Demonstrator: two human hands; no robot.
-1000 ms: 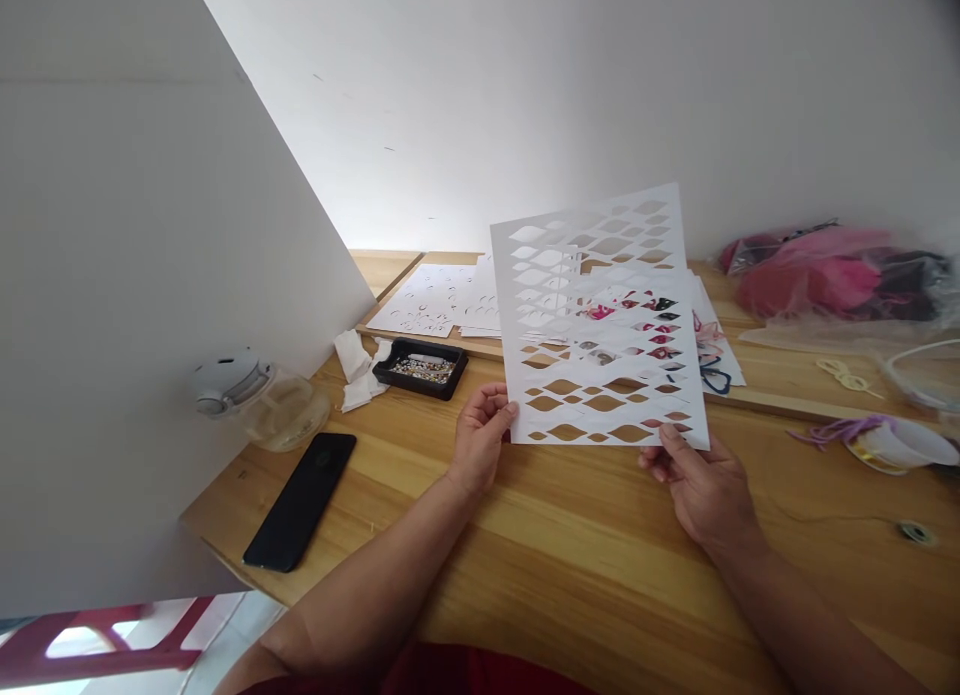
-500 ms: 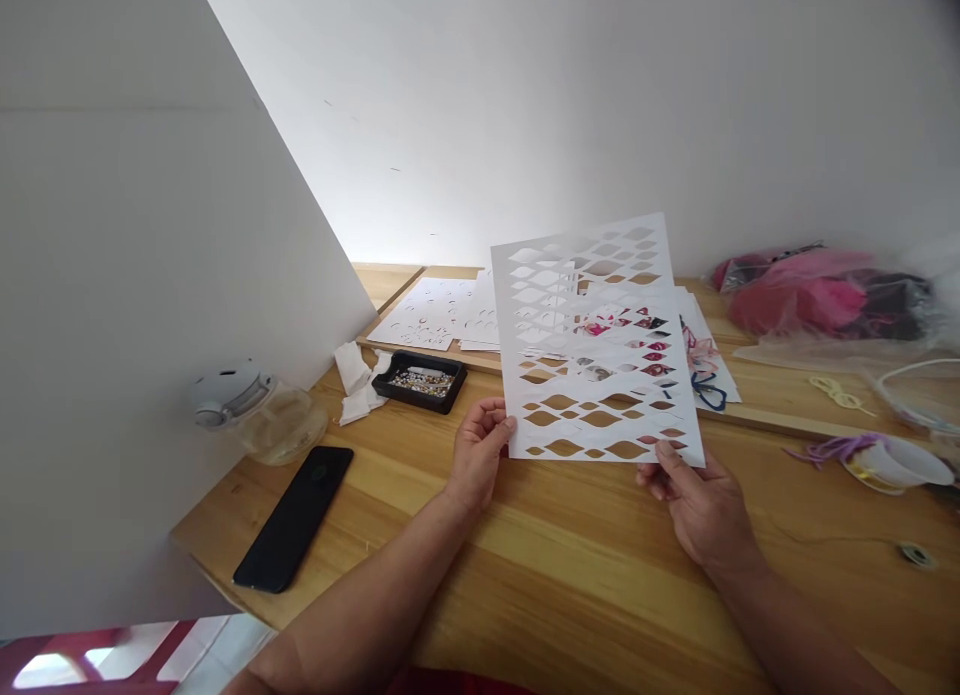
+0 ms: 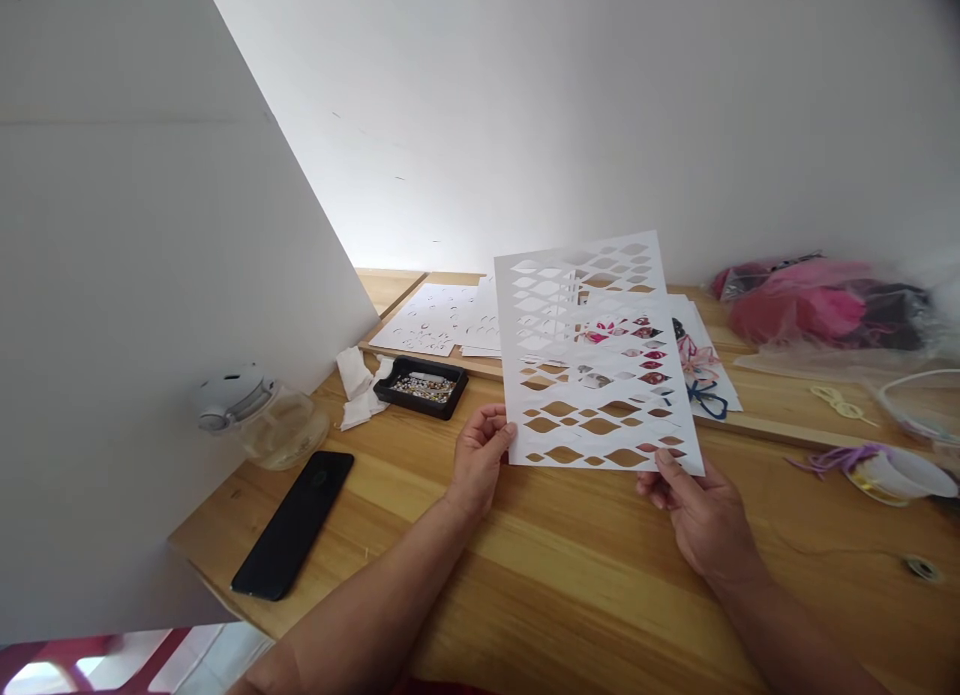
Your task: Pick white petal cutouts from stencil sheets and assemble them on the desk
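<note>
cut-out sheet [image 3: 596,353] has dipped between both hands [image 3: 478,463] [image 3: 705,515]

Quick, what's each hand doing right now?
Left hand: closed, pinching the cut-out sheet near its lower left edge.
Right hand: closed, pinching its lower right corner.

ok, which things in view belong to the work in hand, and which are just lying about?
In use:
white cut-out sheet, held by left hand and right hand
possibly the marked papers behind it

Seemingly just lying about:
black phone
black tray of beads
clear jar
crumpled white paper
pink bagged material
purple cord
small spool
</note>
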